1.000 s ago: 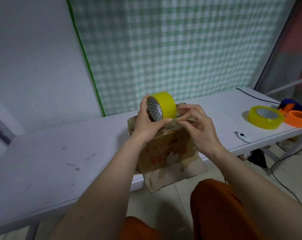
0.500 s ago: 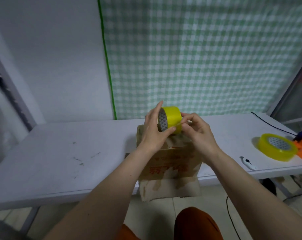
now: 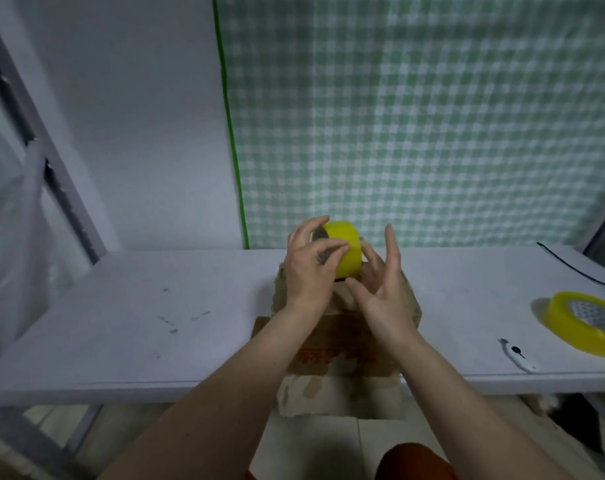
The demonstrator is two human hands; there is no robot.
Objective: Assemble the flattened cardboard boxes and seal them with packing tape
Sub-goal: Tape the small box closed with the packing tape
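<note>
- Against a grey wall and a green-checked curtain (image 3: 415,126), a white table (image 3: 138,323) is set, marked with a few scuffs.
- On the table's right end, a second yellow tape roll (image 3: 585,329) and a small white cutter (image 3: 517,356) are laid.
- At the near edge, a worn brown cardboard box (image 3: 346,344) with red print is stood, one flap hung below the tabletop.
- Above the box, a yellow tape roll (image 3: 346,249) is gripped by the left hand (image 3: 313,265), fingers curled round it.
- Just beside the roll, the right hand (image 3: 380,289) is held with fingers spread, nothing grasped.

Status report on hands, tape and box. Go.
Left hand grips the tape roll above the box. Right hand open beside the roll. No tape on the box yet. Nothing in the way.
</note>
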